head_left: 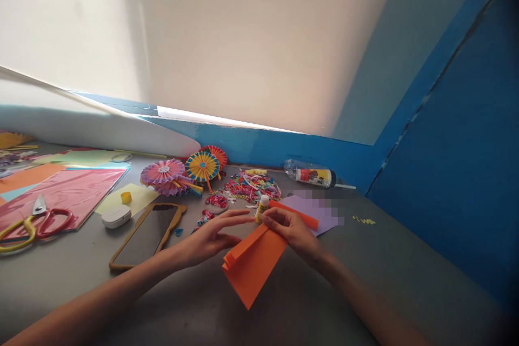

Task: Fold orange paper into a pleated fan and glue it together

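Observation:
My right hand [294, 231] pinches a sheet of orange paper [257, 265] near its upper end. One side of the sheet is folded into narrow stacked pleats, and the rest hangs as a flat flap toward me. To its left is my left hand [214, 235], its fingers stretched apart and holding nothing. Its fingertips are near a small yellow and white glue stick [264, 203], which stands upright behind the paper; whether they touch it I cannot tell. Behind my right hand, an orange folded strip [298, 213] rests on purple paper [322, 206].
Paper rosette fans [203, 166] and a heap of coloured scraps [251, 186] lie toward the wall. At left are a phone [148, 235], a white case [116, 217], a yellow cap [126, 197], scissors [38, 221] and wrapped pink paper [77, 189]. A glue bottle [312, 175] lies at back right.

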Motion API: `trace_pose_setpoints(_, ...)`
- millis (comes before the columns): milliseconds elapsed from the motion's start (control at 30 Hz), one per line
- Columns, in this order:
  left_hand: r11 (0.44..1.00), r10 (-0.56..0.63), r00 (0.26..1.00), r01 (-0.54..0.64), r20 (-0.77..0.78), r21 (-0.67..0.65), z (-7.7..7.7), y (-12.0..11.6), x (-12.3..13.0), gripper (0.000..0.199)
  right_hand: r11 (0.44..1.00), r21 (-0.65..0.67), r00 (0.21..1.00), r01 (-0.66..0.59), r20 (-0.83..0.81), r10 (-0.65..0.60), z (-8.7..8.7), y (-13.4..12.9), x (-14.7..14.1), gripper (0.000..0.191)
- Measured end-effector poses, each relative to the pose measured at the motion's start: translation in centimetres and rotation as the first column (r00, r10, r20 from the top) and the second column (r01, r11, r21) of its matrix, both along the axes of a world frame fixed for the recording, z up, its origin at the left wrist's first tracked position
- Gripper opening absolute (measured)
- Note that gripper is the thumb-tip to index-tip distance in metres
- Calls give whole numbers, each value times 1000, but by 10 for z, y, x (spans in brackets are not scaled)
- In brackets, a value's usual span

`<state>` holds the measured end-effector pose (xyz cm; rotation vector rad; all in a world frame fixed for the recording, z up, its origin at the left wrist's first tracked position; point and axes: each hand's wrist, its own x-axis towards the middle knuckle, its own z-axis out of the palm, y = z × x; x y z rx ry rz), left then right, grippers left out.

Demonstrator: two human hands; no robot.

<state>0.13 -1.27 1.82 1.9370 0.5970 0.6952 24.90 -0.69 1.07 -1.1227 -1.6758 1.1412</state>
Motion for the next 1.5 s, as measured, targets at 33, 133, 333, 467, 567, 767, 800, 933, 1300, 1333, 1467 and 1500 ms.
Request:
trace_pose_setpoints(33, 996, 15, 1000, -13, -24, 89, 0, -1, 1, 35, 998, -48, 998, -45, -35, 43, -3, -2, -3, 39)
trace_pose_setpoints(133, 979, 65, 998, -60, -22, 197, 1, -4, 5, 17, 971, -166, 981, -174, -110, 157, -9, -7, -14, 38)
trace_pose_setpoints(333, 987, 156, 985, -154, 73, -39, 4, -12, 9, 28, 976, -135, 976, -173, -160, 151, -2, -8, -17, 42)
trace_pose_setpoints(467, 990, 138, 988, -139, -66, -13, 0, -7, 6, 34, 988, -134, 980, -80, -193, 53, 10, -5, -5, 51)
trace_pose_setpoints(567, 984, 157, 966, -136, -207, 114, -5, 0, 3, 36, 986, -103, 989, -133, -80, 126, 15, -6, 0, 48)
trace_pose_setpoints(767, 957, 165, 926, -68, -339, 282, -9, 6, -2, 30, 969, -24, 947, -248, 204, 247, 8, -12, -3, 26)
trace_pose_setpoints(800, 954, 157, 927, -54, -341, 294, -8, 6, -2, 28, 968, -14, 945, -252, 211, 249, 6, -12, -4, 23)
trace_pose_setpoints(933, 951, 135, 930, -25, -341, 308, -8, 6, -4, 21, 972, 7, 958, -236, 170, 231, 3, -12, -5, 18)
trace_pose_setpoints(1300, 946, 104, 945, 3, -311, 325, -6, 8, -2, 31, 966, 166, 979, -199, 71, 190, -2, -9, -4, 18)
trace_pose_setpoints(1333, 947, 116, 942, -9, -316, 321, -5, 8, -2, 34, 964, 174, 979, -201, 70, 191, -2, -9, -4, 18)
trace_pose_setpoints(1467, 931, 167, 934, -44, -316, 361, -8, 11, -1, 35, 962, 182, 977, -202, 111, 184, -1, -11, -7, 16)
trace_pose_setpoints(1500, 926, 177, 931, -47, -320, 375, -9, 13, -2, 32, 963, 183, 976, -200, 127, 178, 0, -12, -8, 17)
